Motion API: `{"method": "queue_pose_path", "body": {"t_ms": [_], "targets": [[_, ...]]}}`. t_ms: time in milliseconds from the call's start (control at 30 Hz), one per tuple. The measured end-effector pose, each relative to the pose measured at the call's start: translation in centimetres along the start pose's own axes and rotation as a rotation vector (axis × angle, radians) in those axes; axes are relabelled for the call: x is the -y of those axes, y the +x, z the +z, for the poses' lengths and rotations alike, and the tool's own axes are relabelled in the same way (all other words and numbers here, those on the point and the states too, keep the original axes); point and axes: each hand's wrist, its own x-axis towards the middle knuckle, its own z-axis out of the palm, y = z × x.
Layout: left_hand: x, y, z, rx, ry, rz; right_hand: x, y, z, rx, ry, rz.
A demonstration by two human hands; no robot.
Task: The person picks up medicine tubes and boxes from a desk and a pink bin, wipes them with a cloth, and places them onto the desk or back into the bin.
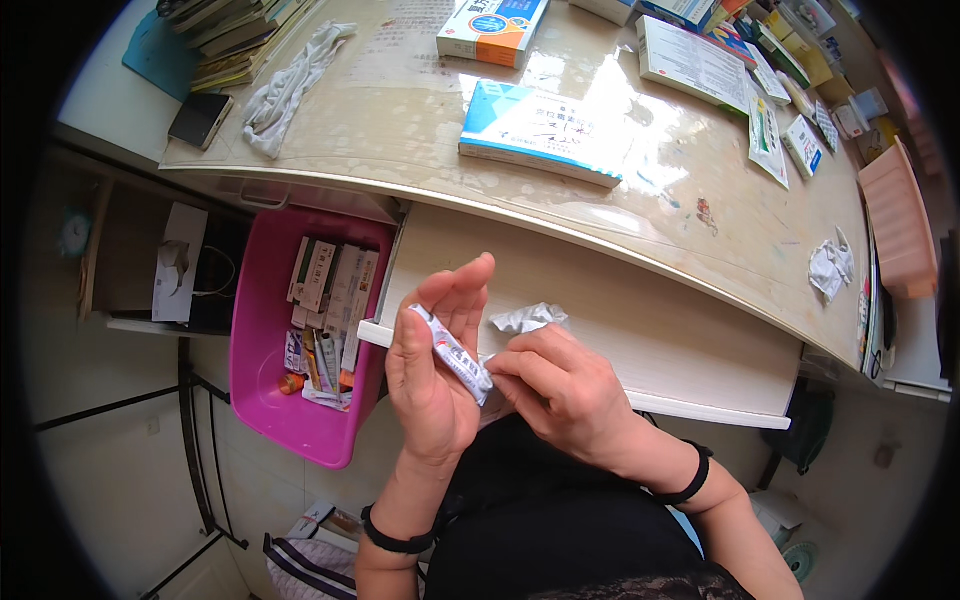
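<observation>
My left hand (pixel 437 382) is turned palm up, with a small white ointment tube (pixel 456 356) lying across it under the thumb. The tube bears dark print, and one end looks crumpled. The fingers of my right hand (pixel 566 390) are pinched together around a bit of white tissue (pixel 487 361) against the lower part of the tube. Just beyond that hand, a crumpled white tissue (pixel 529 318) lies in the pulled-out drawer (pixel 660 337). Both hands are over the drawer's front edge.
Left of the drawer, a pink plastic bin (pixel 251 375) holds medicine boxes and tubes. Atop the desk (pixel 360 142) are a blue-and-white medicine box (pixel 536 135), an orange-and-blue box (pixel 491 34), a white cloth (pixel 292 90), a phone (pixel 201 120) and crumpled tissue (pixel 831 266). More packages crowd the right back.
</observation>
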Motion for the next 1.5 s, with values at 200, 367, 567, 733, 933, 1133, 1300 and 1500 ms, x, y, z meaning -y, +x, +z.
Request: {"method": "queue_pose_path", "body": {"t_ms": [200,367,567,733,933,1133,1300,1500], "targets": [[-0.3,-0.2,0.3,0.091,-0.138,-0.041,0.2,0.9,-0.6,-0.092,0.277,0.128],[1.2,0.3,-0.7,0.123,-0.327,-0.134,0.4,0.1,-0.4,-0.026,0.409,-0.009],[1.5,0.0,0.2,0.137,-0.479,-0.251,0.1,1.1,0.4,-0.197,0.335,-0.021],[1.9,0.8,-0.3,0.241,-0.555,-0.246,0.3,0.1,0.1,-0.159,0.373,0.016],[2.1,0.9,0.4,0.230,-0.447,-0.199,-0.1,1.8,0.1,-0.237,0.418,0.089],[1.5,1.6,1.1,0.118,-0.150,-0.049,0.1,1.3,0.7,-0.219,0.729,0.329],[1.0,1.8,1.1,0.035,-0.133,-0.056,-0.7,0.1,0.1,-0.119,0.485,0.205],[1.7,1.3,0.4,0.045,-0.216,-0.121,-1.2,0.9,-0.4,-0.115,0.591,0.274]]}}
